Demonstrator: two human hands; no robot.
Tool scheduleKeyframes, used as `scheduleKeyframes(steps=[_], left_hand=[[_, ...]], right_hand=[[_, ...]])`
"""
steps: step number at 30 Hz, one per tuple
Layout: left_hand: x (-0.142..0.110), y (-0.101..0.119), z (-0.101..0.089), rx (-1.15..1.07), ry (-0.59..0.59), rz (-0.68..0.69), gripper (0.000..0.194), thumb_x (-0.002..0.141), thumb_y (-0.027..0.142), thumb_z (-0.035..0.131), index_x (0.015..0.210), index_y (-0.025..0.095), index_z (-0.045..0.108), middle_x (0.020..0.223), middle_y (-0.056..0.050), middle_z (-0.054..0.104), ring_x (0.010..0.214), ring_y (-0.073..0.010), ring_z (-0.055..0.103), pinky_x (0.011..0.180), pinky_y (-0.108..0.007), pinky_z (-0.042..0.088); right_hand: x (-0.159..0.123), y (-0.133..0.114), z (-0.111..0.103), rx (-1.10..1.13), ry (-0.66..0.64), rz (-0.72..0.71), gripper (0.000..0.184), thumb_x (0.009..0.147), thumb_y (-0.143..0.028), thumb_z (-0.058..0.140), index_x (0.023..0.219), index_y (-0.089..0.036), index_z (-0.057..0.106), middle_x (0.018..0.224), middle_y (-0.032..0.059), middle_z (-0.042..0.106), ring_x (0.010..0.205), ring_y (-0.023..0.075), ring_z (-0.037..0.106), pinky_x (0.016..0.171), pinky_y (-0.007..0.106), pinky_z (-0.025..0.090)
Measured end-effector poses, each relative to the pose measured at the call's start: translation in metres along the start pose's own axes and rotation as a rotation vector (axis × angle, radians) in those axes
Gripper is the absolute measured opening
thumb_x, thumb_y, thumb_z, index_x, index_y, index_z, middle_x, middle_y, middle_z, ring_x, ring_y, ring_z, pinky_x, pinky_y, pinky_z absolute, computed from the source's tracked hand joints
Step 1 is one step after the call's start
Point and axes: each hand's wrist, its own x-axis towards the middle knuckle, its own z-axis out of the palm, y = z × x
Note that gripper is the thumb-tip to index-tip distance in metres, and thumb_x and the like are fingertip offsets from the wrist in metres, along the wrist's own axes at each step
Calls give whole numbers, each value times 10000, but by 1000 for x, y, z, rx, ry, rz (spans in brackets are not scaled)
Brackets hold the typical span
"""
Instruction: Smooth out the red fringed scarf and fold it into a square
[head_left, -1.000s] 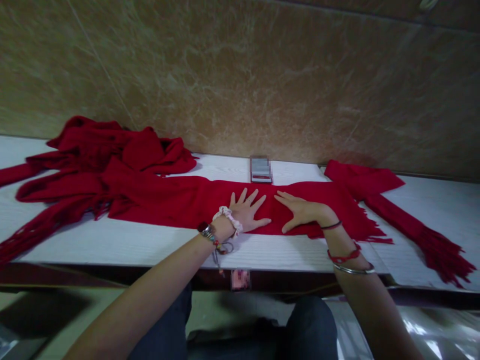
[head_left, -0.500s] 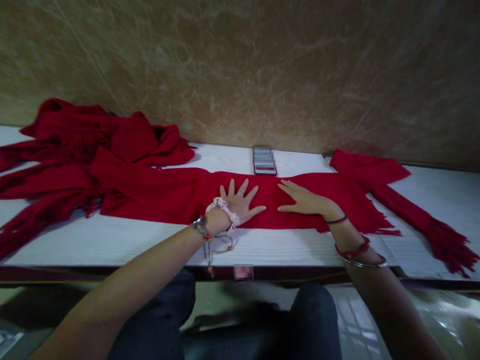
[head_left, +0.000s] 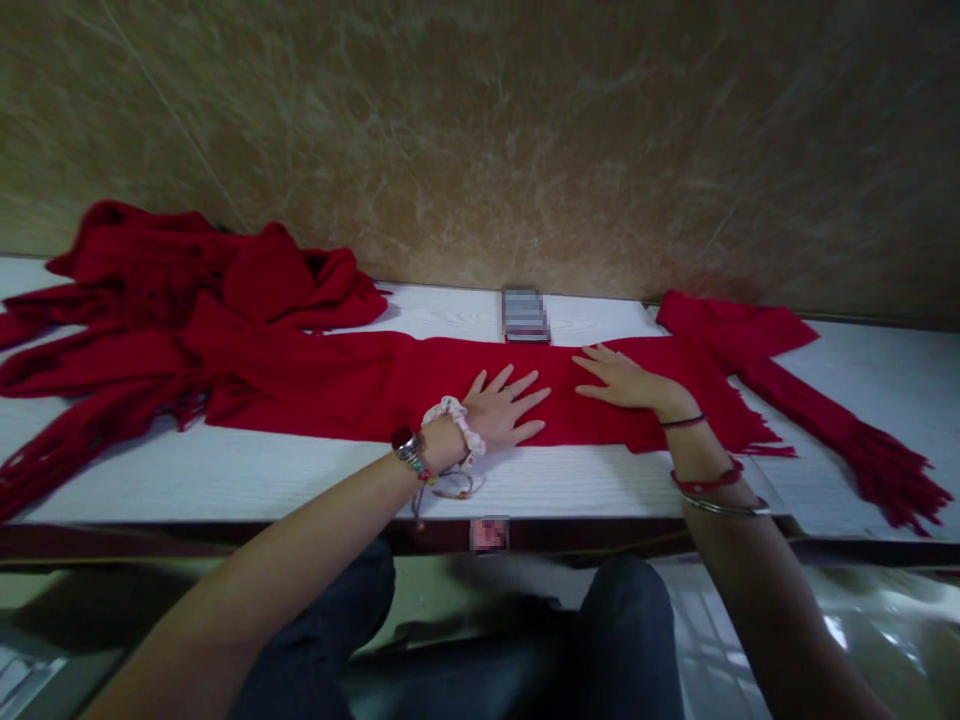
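A red scarf [head_left: 345, 390] lies stretched out lengthwise on a white table [head_left: 285, 485]. On its middle, near the front edge, rests my left hand [head_left: 504, 412], palm down with the fingers spread. My right hand [head_left: 622, 382] lies a short way to the right on the same cloth, flat, fingers apart. Neither hand grips the fabric. The scarf's right end shows a short fringe; its left end runs under or into other red cloth, and I cannot tell where it stops.
A heap of red fringed scarves [head_left: 202, 265] covers the left of the table. Another folded red scarf [head_left: 806, 410] lies at the right, its fringe toward the front edge. A phone [head_left: 526, 315] sits behind the stretched scarf, near the brown marbled wall [head_left: 480, 140].
My left hand has slid to the right over the scarf, its fingers turning rightward. My right hand has shifted slightly right and farther back. The scarf looks about the same.
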Motion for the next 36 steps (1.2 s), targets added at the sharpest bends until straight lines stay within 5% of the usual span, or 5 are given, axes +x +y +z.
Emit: scheduleKeyframes(steps=[8,15,25,32,36], left_hand=[[-54,-16,4,88,38,-279,582,865,496,296,1377,223,246,1447,-69,165,1304,-342,122,1022,-514,173],[-78,-25,-7,67,-43,-379,584,862,520,309,1364,223,283,1441,-105,179,1293,-373,122,1012,-518,185],[-14,-59,-15,-5,195,306,304,858,280,392,1051,142,582,1111,-84,573,1017,-164,525,912,-281,381],[-37,-58,-21,13,190,422,349,765,477,508,888,159,587,884,-56,582,798,-167,549,716,-269,449],[-45,-48,-27,156,95,436,252,764,310,506,975,184,562,921,-50,576,831,-179,540,682,-272,449]], right_hand=[[0,3,-1,-17,-4,-34,639,763,-511,483,1297,-168,411,1394,122,322,1291,293,221,1033,462,238],[6,-11,-1,156,424,-142,428,778,-341,533,1145,-120,547,1158,145,572,1091,249,511,956,422,375],[-5,-58,-9,245,130,-520,385,764,-384,575,1086,-172,580,1045,82,596,953,178,548,863,344,429],[-17,-79,-9,118,73,-597,371,745,-326,589,1073,-152,595,1050,110,578,971,211,523,840,356,426],[-21,-84,-11,84,101,-583,334,755,-102,494,1069,-145,598,989,91,617,908,177,548,815,316,434]])
